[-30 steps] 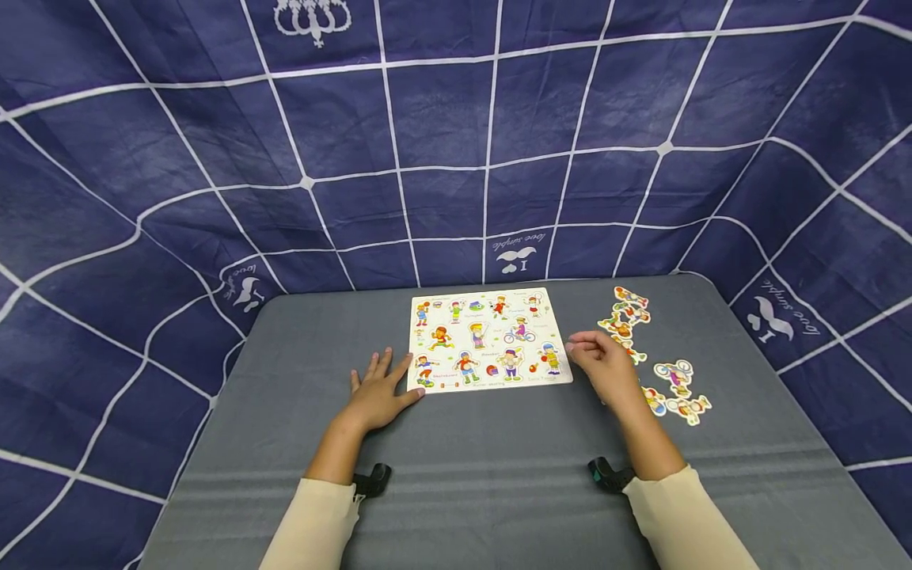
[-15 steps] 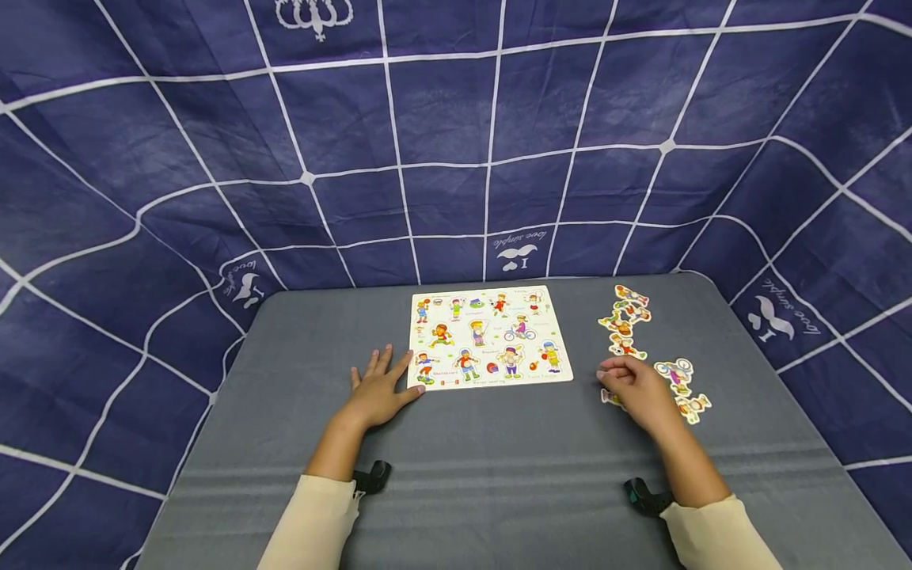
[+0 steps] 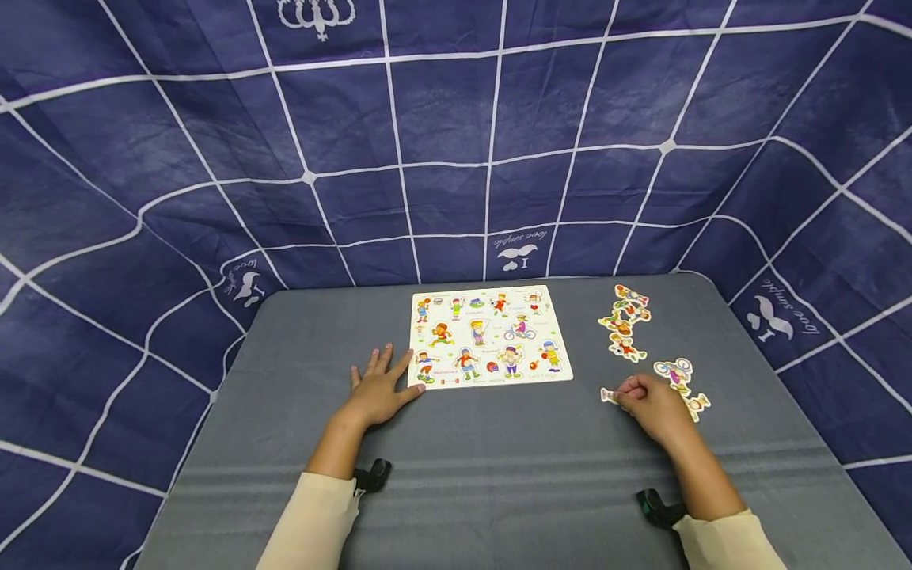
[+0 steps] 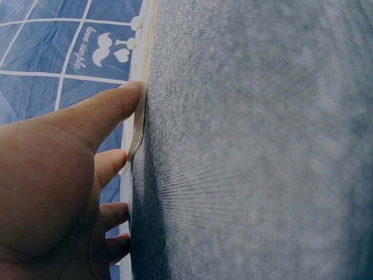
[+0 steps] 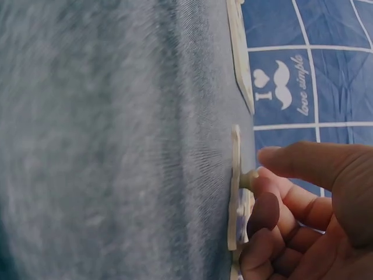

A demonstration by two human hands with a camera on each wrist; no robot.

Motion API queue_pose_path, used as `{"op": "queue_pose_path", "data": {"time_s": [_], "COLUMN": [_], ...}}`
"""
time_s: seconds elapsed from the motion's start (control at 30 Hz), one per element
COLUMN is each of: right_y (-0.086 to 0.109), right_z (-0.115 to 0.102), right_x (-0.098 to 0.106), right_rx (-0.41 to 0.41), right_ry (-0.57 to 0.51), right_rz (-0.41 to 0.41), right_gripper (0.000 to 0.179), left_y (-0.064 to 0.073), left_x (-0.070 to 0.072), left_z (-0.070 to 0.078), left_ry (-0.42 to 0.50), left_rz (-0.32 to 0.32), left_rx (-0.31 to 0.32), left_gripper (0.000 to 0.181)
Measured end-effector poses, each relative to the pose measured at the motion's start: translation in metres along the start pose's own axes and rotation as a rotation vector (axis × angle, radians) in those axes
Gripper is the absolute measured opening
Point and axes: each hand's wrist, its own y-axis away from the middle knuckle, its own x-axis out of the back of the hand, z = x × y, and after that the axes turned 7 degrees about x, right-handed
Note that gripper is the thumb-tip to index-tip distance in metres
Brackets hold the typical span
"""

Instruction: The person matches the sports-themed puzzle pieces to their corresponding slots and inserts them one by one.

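A white wooden puzzle board (image 3: 492, 344) with sports figures lies on the table. My left hand (image 3: 378, 396) rests at its left edge, fingers spread and thumb on the near corner, as the left wrist view also shows at the board's edge (image 4: 140, 119). At the right, my right hand (image 3: 654, 405) is over a flat puzzle piece (image 3: 608, 395), most of which it covers. In the right wrist view, curled fingers (image 5: 265, 213) are right at the knob (image 5: 249, 179) of that puzzle piece; the thumb lies just above it. I cannot tell whether they pinch the knob.
Several loose puzzle pieces (image 3: 623, 321) lie in a column right of the board. A cyclist piece (image 3: 677, 374) and another piece (image 3: 697, 405) lie just beyond the right hand. Blue gridded cloth (image 3: 442, 198) hangs behind and beside the grey table (image 3: 492, 475).
My right hand has moved from the board's right edge, rightward and nearer, down to the puzzle piece. My left hand has stayed at the board's left edge.
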Motion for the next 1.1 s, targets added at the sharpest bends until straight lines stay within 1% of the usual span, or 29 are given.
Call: {"op": "queue_pose_path", "data": {"time_s": [0.07,0.23,0.5,0.9,1.1], "right_y": [0.001,0.001,0.0,-0.001,-0.001], "right_z": [0.002,0.005,0.004,0.0,-0.005], "right_x": [0.0,0.0,0.0,-0.003,-0.004], "right_rx": [-0.001,-0.007,-0.016,0.003,0.036], "right_ry": [0.018,0.024,0.051,0.077,0.061], "right_rz": [-0.004,-0.017,-0.007,0.002,0.037], "right_gripper": [0.013,0.015,0.02,0.017,0.008], "left_y": [0.0,-0.001,-0.001,0.001,0.001], "left_x": [0.0,0.001,0.0,0.0,0.0], "left_z": [0.001,0.002,0.002,0.002,0.001], "left_ry": [0.0,-0.004,-0.008,-0.002,-0.001], "left_rz": [0.0,-0.003,-0.005,-0.001,0.002], "left_rx": [-0.002,-0.002,0.005,0.002,0.003], "left_gripper": [0.079,0.079,0.079,0.079,0.078]}}
